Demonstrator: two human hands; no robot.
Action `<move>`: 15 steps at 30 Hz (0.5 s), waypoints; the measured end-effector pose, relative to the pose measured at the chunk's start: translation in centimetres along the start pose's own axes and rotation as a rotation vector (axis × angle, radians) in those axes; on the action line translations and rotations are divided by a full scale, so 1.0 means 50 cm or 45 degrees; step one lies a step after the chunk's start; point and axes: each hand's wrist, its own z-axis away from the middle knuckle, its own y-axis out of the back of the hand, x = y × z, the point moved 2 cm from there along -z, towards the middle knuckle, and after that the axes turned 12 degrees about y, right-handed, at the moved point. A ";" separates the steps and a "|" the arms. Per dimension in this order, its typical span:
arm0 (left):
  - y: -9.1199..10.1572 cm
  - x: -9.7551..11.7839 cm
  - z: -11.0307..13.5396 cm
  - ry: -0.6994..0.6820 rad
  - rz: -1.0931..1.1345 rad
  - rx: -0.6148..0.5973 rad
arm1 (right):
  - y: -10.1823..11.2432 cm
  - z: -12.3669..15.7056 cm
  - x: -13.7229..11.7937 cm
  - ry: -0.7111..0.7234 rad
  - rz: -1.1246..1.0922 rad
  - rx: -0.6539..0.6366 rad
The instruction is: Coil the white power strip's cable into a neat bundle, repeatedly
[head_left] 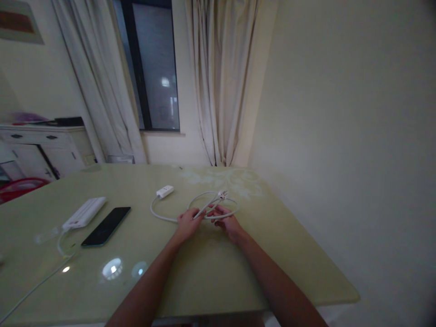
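A white extension cord [160, 216] lies partly coiled on the table in front of me. Its small socket block [165, 191] rests to the left, and the plug [222, 195] sticks up beyond my fingers. My left hand [188, 222] is closed on the cord where its strands come together. Curled fingers of my right hand [225, 221] grip the looped part from the other side. Between the two hands the strands cross, and some fingertips are hidden.
On the pale green table [289, 263], a dark phone [106, 227] and a white power strip [85, 212] with its own cord [37, 286] lie to the left. A wall [340, 136] borders the right edge. Curtains [225, 81] hang behind; a red chair [23, 187] stands far left.
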 end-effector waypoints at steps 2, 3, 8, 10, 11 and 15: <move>-0.001 -0.007 -0.006 0.014 0.122 0.046 | -0.001 0.005 -0.011 -0.022 -0.050 -0.096; -0.001 -0.011 -0.009 0.015 0.196 0.064 | -0.002 0.008 -0.015 -0.038 -0.087 -0.149; 0.001 -0.025 -0.022 0.003 0.584 0.094 | 0.003 0.012 -0.024 -0.141 -0.285 -0.160; 0.008 -0.034 -0.027 0.059 0.741 0.172 | 0.014 0.005 -0.019 -0.165 -0.251 -0.008; 0.012 -0.040 -0.031 0.095 0.828 0.219 | 0.022 0.001 -0.015 -0.173 -0.210 0.089; 0.026 -0.060 -0.047 0.225 1.233 0.272 | 0.060 -0.019 0.011 -0.150 -0.099 0.475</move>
